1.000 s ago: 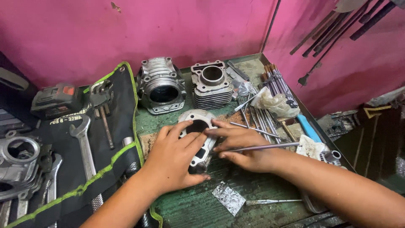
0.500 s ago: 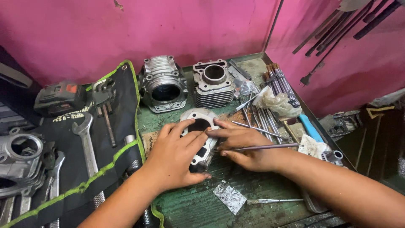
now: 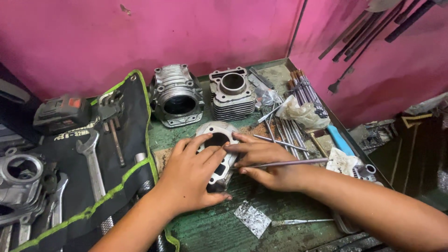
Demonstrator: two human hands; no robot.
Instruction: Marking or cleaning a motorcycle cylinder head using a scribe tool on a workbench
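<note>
pink walls back a worn green bench (image 3: 219,228). at its middle lies a grey engine cylinder (image 3: 218,140). left hand (image 3: 189,175) lies flat over its lower half, fingers spread, pressing not gripping. right hand (image 3: 263,158) touches its rim at 3 o'clock, fingers extended, a thin metal rod (image 3: 289,163) lying across them. two more cylinders (image 3: 177,95) stand at 12 o'clock.

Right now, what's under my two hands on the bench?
A grey metal engine part with a round bore lies flat under the left hand and right hand. Its lower half is covered.
</note>
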